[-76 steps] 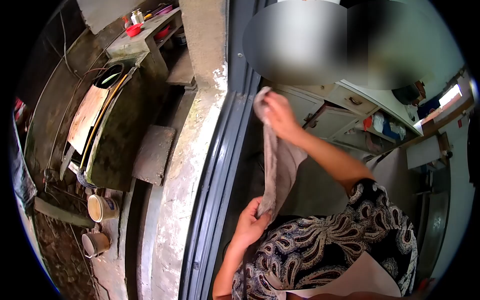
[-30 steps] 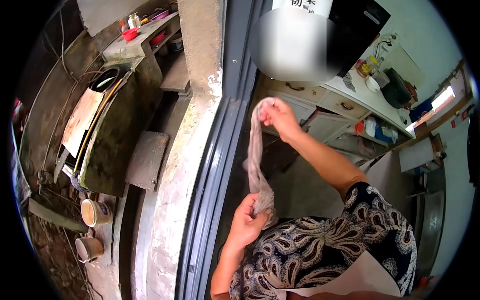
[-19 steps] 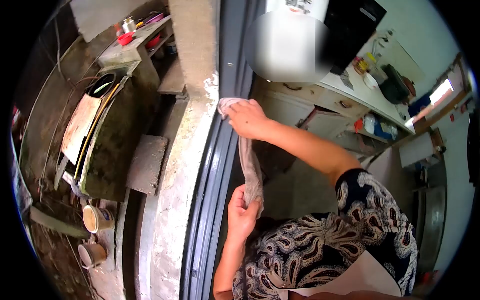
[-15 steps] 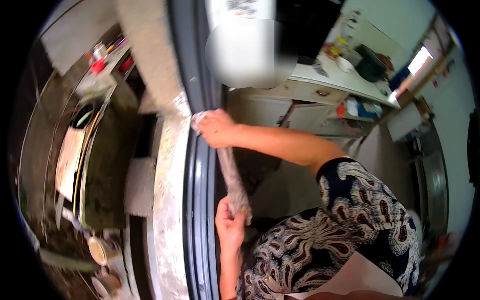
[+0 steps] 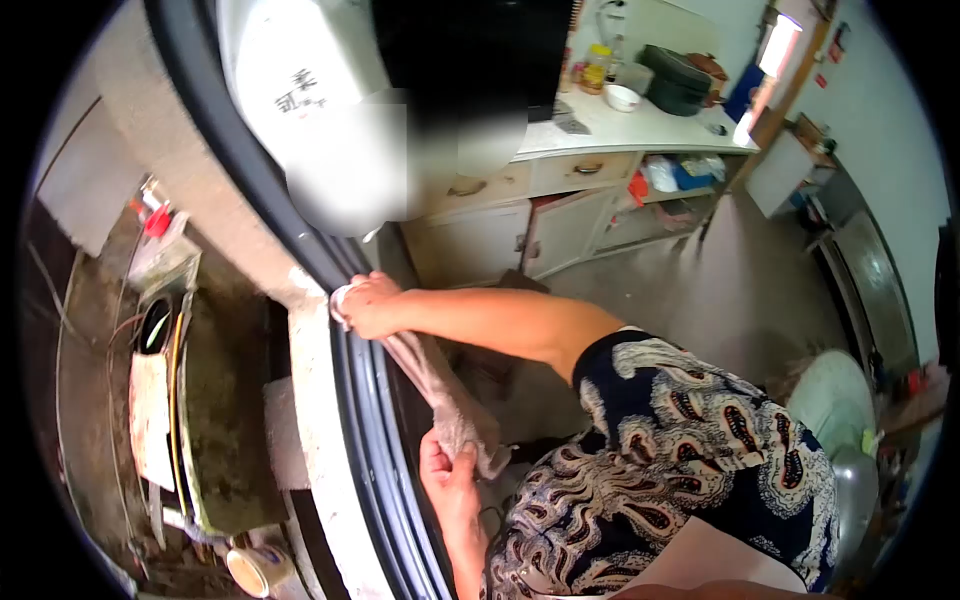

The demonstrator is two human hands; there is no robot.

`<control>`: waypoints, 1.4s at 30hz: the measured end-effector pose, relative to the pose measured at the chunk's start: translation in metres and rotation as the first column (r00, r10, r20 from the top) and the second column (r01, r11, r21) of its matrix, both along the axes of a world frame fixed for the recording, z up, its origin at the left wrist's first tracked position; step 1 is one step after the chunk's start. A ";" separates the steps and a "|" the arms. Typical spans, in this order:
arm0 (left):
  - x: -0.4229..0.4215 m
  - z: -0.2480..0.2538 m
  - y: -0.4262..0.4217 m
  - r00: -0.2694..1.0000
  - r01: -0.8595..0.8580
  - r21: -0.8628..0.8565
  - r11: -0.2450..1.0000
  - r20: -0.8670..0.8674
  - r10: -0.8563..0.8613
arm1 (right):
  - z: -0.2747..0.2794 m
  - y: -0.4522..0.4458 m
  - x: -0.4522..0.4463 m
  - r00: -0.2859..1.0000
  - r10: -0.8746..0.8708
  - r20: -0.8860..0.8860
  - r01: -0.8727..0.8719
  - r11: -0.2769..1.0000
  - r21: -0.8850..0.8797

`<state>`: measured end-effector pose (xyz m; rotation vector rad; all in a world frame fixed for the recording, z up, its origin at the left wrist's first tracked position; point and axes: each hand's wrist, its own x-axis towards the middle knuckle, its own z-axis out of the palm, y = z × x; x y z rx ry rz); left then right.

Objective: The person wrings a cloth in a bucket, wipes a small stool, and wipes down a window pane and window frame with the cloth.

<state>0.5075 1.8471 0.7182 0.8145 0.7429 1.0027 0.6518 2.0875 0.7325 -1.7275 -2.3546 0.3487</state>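
Note:
A long, wrinkled grey-pink cloth [image 5: 425, 368] stretches between my two hands. My right hand [image 5: 370, 305], arm reaching across from the right, is closed on the upper end of the cloth and presses it against the dark grey metal door frame [image 5: 375, 440]. Lower down, my left hand [image 5: 450, 468] pinches the bunched lower part between thumb and fingers, just right of the frame. A little of the cloth hangs out beyond the left thumb.
Left of the frame are a concrete wall edge [image 5: 312, 400], a mossy basin [image 5: 230, 420] and a bucket [image 5: 258, 570]. Beyond it stand a white cabinet [image 5: 465, 245] and a counter with a bowl [image 5: 621, 97] and a dark green pot [image 5: 672, 82]. A fan-like round object [image 5: 835, 400] is at right.
My right hand has brought its end of the cloth leftward onto the door frame, while my left hand has kept hold of the lower part. The view has turned, showing more of the room.

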 end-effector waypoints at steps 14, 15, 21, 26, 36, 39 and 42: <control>-0.007 0.002 -0.015 0.999 0.050 -0.047 0.998 0.024 -0.049 | -0.004 -0.047 0.047 0.982 0.077 0.174 -0.125 0.950 0.287; -0.007 0.000 -0.013 0.998 0.053 -0.040 0.998 0.029 -0.052 | -0.002 -0.039 0.047 0.967 0.122 0.225 -0.180 0.950 0.257; -0.006 0.004 -0.009 0.997 0.064 -0.019 0.998 0.041 -0.063 | 0.026 -0.010 0.019 0.986 0.011 0.168 0.019 0.984 -0.176; -0.006 -0.005 -0.009 0.998 0.059 -0.009 0.998 0.011 -0.059 | 0.002 -0.009 0.009 0.969 0.052 0.243 -0.070 0.996 0.064; -0.002 -0.011 -0.010 0.989 0.135 -0.041 0.990 0.058 -0.133 | -0.004 -0.047 -0.040 0.975 0.187 0.119 -0.192 0.981 0.036; -0.002 -0.009 -0.010 0.987 0.154 -0.033 0.987 0.037 -0.153 | -0.011 -0.079 -0.050 0.907 0.393 -0.153 -0.376 0.917 0.130; -0.003 -0.005 -0.016 0.990 0.141 -0.019 0.990 0.008 -0.141 | -0.017 -0.089 -0.051 0.700 0.324 -0.637 -0.320 0.939 0.125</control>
